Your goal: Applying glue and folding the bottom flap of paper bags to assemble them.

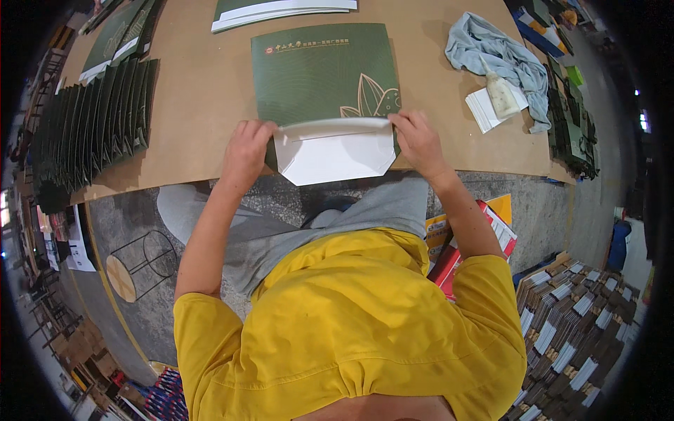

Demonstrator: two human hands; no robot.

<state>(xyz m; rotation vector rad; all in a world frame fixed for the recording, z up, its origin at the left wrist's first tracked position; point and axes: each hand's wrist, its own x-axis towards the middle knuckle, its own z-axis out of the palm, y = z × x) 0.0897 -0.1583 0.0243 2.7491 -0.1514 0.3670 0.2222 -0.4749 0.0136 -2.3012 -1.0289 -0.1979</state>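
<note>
A flat green card folder with gold printing lies in front of me on the table. Its near end carries a white flap with cut-off corners, which reaches past the table's near edge. My left hand is closed, pinching the left end of the crease where green meets white. At the crease's right end, my right hand pinches the card the same way, thumb and fingers together. The crease stands slightly raised between the two hands.
A brown table bears a row of standing green folders at left. At right sit a blue-grey cloth, a squeeze bottle and white cards. A round stool and stacked bundles stand on the floor.
</note>
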